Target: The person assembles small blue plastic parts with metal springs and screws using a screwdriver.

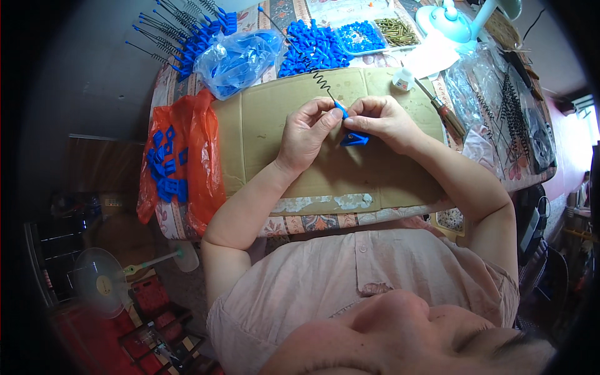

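Over the middle of the cardboard sheet (281,164), both my hands meet at a blue plastic piece (355,139) with a narrow neck and a wider, angular base. A black coiled wire (320,80) rises from the neck and leans to the far left, with a small blue tip on its end. My left hand (306,132) is closed, its thumb and forefinger pinching the neck where the wire enters. Closed as well, my right hand (382,122) pinches the piece just below, above the base. My fingertips hide part of the join.
Finished-looking blue pieces with coiled wires (187,47) stand far left, by a clear bag (240,59). Blue cones (312,47), a tray of small blue parts (361,37) and brass-coloured parts (397,31) lie behind. An orange bag (203,153), screwdriver (447,115), small white bottle (403,79) and lamp (447,22) flank the cardboard.
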The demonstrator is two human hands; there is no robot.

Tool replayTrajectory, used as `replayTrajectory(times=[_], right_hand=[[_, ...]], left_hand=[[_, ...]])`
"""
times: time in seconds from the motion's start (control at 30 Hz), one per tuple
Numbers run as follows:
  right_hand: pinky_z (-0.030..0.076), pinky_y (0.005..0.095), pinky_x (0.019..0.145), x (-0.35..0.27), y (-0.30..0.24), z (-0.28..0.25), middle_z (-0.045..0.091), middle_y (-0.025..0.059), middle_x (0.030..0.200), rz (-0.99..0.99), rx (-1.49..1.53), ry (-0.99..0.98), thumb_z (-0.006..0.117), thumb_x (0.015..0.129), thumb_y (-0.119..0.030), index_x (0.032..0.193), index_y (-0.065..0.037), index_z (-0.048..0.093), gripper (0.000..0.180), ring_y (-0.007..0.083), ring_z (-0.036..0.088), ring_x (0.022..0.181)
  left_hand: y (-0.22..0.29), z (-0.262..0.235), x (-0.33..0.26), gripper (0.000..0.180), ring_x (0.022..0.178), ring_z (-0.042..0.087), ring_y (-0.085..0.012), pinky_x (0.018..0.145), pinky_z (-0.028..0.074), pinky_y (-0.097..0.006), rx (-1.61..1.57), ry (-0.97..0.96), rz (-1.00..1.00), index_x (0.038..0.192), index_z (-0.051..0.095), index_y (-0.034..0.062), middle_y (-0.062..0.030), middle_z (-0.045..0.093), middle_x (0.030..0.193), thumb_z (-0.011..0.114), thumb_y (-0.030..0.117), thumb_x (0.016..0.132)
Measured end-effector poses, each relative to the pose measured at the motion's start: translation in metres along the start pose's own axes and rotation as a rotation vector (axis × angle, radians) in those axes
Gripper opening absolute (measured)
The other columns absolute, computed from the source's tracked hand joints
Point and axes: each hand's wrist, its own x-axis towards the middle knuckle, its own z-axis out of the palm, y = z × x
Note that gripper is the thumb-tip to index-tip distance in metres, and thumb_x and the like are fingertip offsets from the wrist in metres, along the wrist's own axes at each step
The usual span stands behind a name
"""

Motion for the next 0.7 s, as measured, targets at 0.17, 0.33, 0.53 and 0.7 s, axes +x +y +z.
replayTrajectory(times=[0.17,0.33,0.53,0.7], right_hand=[[0.050,0.0227,0.074,-0.0017,-0.0062,0.0018,0.068,0.0031,0.089,0.018,-0.056,0.001,0.068,0.089,-0.015,0.098,0.000,0.067,0.018,0.0069,0.062,0.081],[0.051,0.0232,0.077,-0.0015,-0.0058,0.0010,0.069,0.0047,0.091,0.002,-0.034,-0.031,0.066,0.090,-0.015,0.101,0.002,0.066,0.020,0.0084,0.063,0.084],[0.052,0.0263,0.081,-0.0020,-0.0088,0.0010,0.070,0.0099,0.094,-0.001,0.031,-0.086,0.064,0.092,-0.016,0.102,0.004,0.064,0.022,0.0134,0.066,0.087],[0.052,0.0272,0.082,-0.0029,-0.0102,0.0008,0.070,0.0113,0.094,0.025,0.050,-0.090,0.063,0.093,-0.018,0.102,0.004,0.064,0.023,0.0147,0.066,0.087]], left_hand=[[-0.0019,-0.0008,0.0004,0.014,0.092,0.058,-0.0084,0.086,0.045,-0.024,0.011,0.015,0.016,0.103,0.065,0.0021,-0.0031,0.065,0.096,0.057,0.011,0.095],[-0.0028,-0.0028,0.0016,0.015,0.092,0.059,-0.0094,0.086,0.045,-0.025,-0.058,-0.043,0.017,0.105,0.064,0.0020,-0.0030,0.065,0.097,0.058,0.012,0.095],[0.0019,0.0012,0.0015,0.010,0.088,0.057,-0.0074,0.081,0.046,-0.023,-0.154,-0.038,-0.003,0.100,0.065,0.0024,-0.0007,0.064,0.093,0.058,0.008,0.094],[0.0016,-0.0005,0.0011,0.011,0.087,0.057,-0.0075,0.080,0.046,-0.023,-0.176,-0.039,-0.052,0.100,0.065,0.0026,-0.0007,0.064,0.093,0.058,0.008,0.094]])
